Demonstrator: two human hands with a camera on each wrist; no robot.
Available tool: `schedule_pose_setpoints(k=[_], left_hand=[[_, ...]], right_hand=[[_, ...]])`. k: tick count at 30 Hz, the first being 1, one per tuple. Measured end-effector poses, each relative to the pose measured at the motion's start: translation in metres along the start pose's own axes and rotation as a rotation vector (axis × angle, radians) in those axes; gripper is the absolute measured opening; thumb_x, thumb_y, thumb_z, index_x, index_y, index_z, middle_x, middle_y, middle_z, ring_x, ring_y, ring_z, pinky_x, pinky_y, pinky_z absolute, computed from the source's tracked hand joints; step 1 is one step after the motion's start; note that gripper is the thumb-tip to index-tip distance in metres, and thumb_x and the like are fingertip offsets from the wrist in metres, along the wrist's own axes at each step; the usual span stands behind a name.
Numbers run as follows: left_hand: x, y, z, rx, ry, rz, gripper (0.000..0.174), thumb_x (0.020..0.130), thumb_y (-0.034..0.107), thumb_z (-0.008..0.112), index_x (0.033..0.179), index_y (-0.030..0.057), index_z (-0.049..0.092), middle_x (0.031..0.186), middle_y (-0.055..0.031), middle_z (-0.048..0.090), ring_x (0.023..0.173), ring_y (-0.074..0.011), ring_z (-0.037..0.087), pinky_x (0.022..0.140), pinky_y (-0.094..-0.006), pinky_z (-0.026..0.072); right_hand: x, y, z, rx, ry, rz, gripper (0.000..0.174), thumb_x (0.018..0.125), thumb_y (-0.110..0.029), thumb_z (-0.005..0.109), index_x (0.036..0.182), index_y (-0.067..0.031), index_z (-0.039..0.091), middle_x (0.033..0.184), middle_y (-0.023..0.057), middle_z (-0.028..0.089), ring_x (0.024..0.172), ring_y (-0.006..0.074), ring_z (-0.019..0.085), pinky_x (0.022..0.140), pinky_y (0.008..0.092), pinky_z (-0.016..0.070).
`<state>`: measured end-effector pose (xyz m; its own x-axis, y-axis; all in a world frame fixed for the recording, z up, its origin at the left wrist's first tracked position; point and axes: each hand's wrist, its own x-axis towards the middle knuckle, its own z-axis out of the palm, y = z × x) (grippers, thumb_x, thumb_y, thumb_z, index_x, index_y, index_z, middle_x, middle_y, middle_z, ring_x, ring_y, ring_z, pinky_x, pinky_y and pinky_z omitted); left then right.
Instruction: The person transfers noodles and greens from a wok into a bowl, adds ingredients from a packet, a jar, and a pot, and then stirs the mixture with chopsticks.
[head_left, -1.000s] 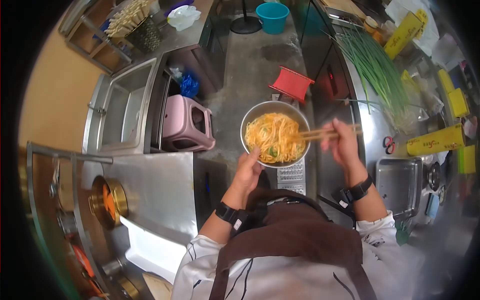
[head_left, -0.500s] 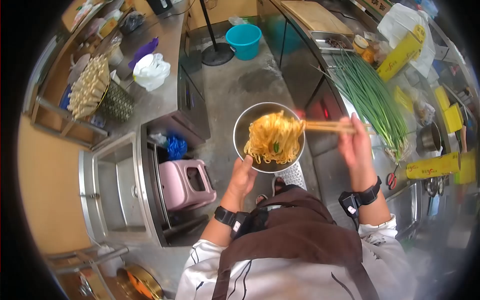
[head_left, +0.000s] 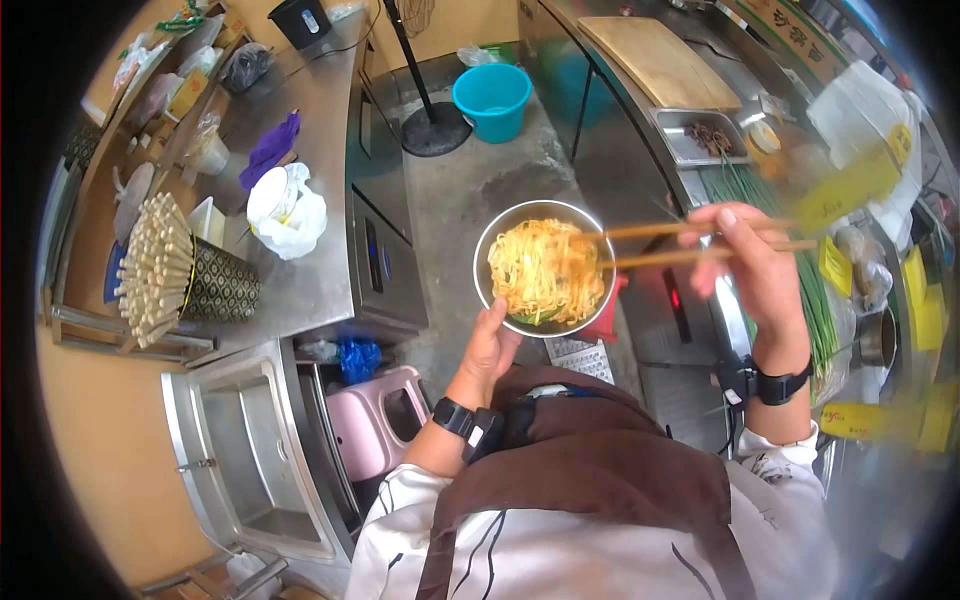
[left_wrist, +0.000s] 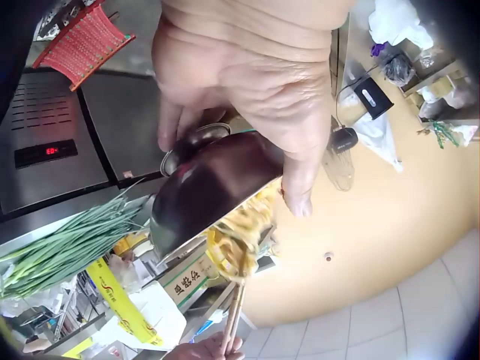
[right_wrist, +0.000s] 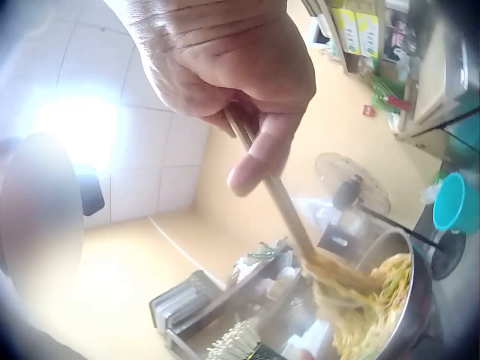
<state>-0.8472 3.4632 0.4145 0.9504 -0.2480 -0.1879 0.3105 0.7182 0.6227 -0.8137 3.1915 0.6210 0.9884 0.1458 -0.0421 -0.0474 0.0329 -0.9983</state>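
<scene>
In the head view my left hand [head_left: 487, 345] holds a round metal bowl [head_left: 497, 228], thumb at the rim and fingers underneath. Sauced noodles [head_left: 535, 275] with bits of green lie in it. The left wrist view shows the bowl's dark outer wall [left_wrist: 217, 180] resting against the fingers. My right hand [head_left: 752, 262] grips a pair of wooden chopsticks [head_left: 660, 231], spread apart, their tips blurred among the noodles. From the right wrist, noodles [right_wrist: 341, 296] gather around the chopstick [right_wrist: 289, 214] ends at the bowl's edge.
Green onions [head_left: 815, 310], a tray of dark food pieces [head_left: 675, 150] and a cutting board [head_left: 655, 60] lie on the right counter. At left are a sink [head_left: 240, 440], a pink stool [head_left: 365, 430] and a patterned holder of sticks [head_left: 225, 290]. A teal bucket [head_left: 492, 105] stands ahead.
Half a second ago the chopsticks held up a clump of noodles; now the noodles sit lower in the bowl. My right hand has shifted right and the chopsticks have spread. The head view has turned.
</scene>
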Motion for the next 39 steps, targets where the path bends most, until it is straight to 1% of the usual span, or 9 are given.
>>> schedule_pose_setpoints(k=[5,9,13,16,20,23,27,36,39], left_hand=[[0.069,0.044,-0.01,0.059,-0.028,-0.013,0.071,0.079,0.045,0.063,0.131,0.0029,0.037,0.131,-0.0085,0.046,0.121,-0.0226,0.043,0.102,-0.0399,0.0315],[0.136,0.086,-0.02,0.157,-0.066,-0.091,0.07,0.08,0.044,0.062,0.129,0.0001,0.039,0.129,-0.0095,0.048,0.119,-0.0222,0.045,0.101,-0.0384,0.0332],[0.2,0.141,-0.044,0.256,-0.111,-0.131,0.067,0.081,0.044,0.061,0.127,-0.0007,0.041,0.127,-0.0101,0.049,0.118,-0.0217,0.046,0.1,-0.0368,0.0343],[0.241,0.184,-0.061,0.14,-0.17,-0.165,0.057,0.085,0.035,0.06,0.125,-0.0022,0.042,0.122,-0.0116,0.052,0.112,-0.0211,0.05,0.098,-0.0355,0.0379],[0.284,0.225,-0.068,0.116,-0.232,-0.154,0.058,0.087,0.036,0.057,0.127,-0.0023,0.039,0.125,-0.0123,0.05,0.116,-0.0221,0.048,0.099,-0.0365,0.0364],[0.316,0.241,-0.07,0.194,-0.258,-0.143,0.065,0.086,0.046,0.054,0.128,-0.0014,0.04,0.132,-0.0107,0.045,0.122,-0.0228,0.042,0.103,-0.0381,0.0311],[0.357,0.252,-0.066,0.159,-0.298,-0.163,0.064,0.087,0.044,0.052,0.129,-0.0017,0.039,0.133,-0.0107,0.043,0.122,-0.0234,0.041,0.103,-0.039,0.0306],[0.48,0.25,-0.039,0.15,-0.373,-0.202,0.068,0.086,0.046,0.053,0.133,0.0016,0.033,0.135,-0.0101,0.041,0.123,-0.0237,0.04,0.102,-0.0402,0.0317],[0.533,0.238,-0.024,0.163,-0.374,-0.234,0.069,0.084,0.047,0.056,0.133,0.0029,0.033,0.135,-0.0091,0.041,0.123,-0.0236,0.039,0.102,-0.0407,0.0316]], right_hand=[[0.067,0.029,0.0,-0.036,0.097,0.054,0.034,0.091,-0.027,0.047,0.101,0.0044,0.056,0.086,0.0158,0.063,0.054,0.0157,0.061,0.046,0.0232,0.0513],[0.143,0.128,0.02,0.467,0.246,0.086,0.035,0.093,-0.029,0.045,0.09,0.0035,0.056,0.076,0.0154,0.062,0.054,0.0181,0.06,0.048,0.0265,0.0509],[0.196,0.156,0.049,0.744,0.424,0.155,0.035,0.093,-0.029,0.045,0.088,0.0026,0.058,0.07,0.0144,0.063,0.053,0.0179,0.059,0.046,0.0256,0.0489],[0.231,0.139,0.069,0.853,0.505,0.155,0.034,0.093,-0.028,0.045,0.087,0.0026,0.059,0.069,0.0141,0.063,0.051,0.0172,0.058,0.045,0.0243,0.0473],[0.273,0.102,0.087,0.848,0.545,0.049,0.035,0.093,-0.028,0.046,0.086,0.003,0.059,0.069,0.0155,0.062,0.049,0.0179,0.057,0.044,0.0247,0.046],[0.302,0.078,0.09,0.832,0.519,-0.062,0.035,0.093,-0.028,0.045,0.086,0.0037,0.058,0.07,0.0159,0.062,0.049,0.0183,0.057,0.044,0.0255,0.0462],[0.336,0.044,0.08,0.815,0.467,-0.225,0.036,0.094,-0.028,0.043,0.087,0.0037,0.058,0.071,0.0163,0.063,0.051,0.0185,0.059,0.044,0.0242,0.0475],[0.43,-0.009,0.025,0.635,0.606,-0.406,0.036,0.094,-0.027,0.043,0.089,0.0056,0.057,0.071,0.0166,0.062,0.05,0.0155,0.056,0.044,0.0213,0.0441],[0.465,-0.012,-0.004,0.501,0.517,-0.377,0.036,0.094,-0.027,0.042,0.095,0.0069,0.056,0.078,0.0177,0.063,0.056,0.0176,0.06,0.048,0.0234,0.0503]])
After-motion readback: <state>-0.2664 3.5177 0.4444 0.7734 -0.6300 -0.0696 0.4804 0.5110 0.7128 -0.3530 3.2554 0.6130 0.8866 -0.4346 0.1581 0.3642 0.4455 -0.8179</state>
